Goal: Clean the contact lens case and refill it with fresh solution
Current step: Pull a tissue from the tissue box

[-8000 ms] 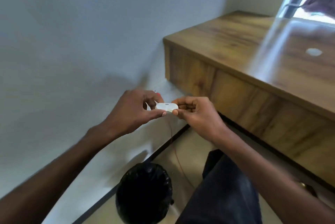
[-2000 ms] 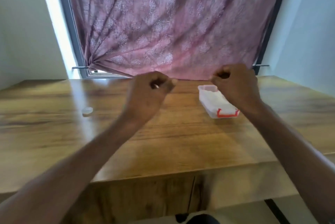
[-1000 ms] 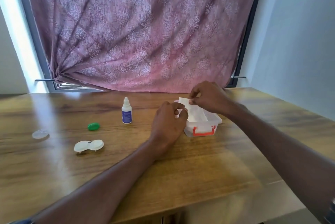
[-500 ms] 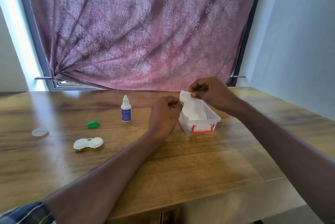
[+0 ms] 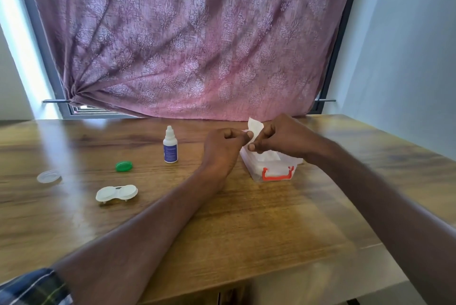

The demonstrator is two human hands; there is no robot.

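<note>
Head view: the table (image 5: pixel 246 225) holds a box (image 5: pixel 274 168) at 1 o'clock. Left hand (image 5: pixel 223 150) and right hand (image 5: pixel 283 135) both pinch a tissue (image 5: pixel 255 128) above it. The bottle (image 5: pixel 170 146) stands at 12, the case (image 5: pixel 116 193) lies at 10, the green cap (image 5: pixel 123 166) between them.

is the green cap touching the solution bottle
Apart. The head view shows bare wood between the green cap and the solution bottle.
</note>
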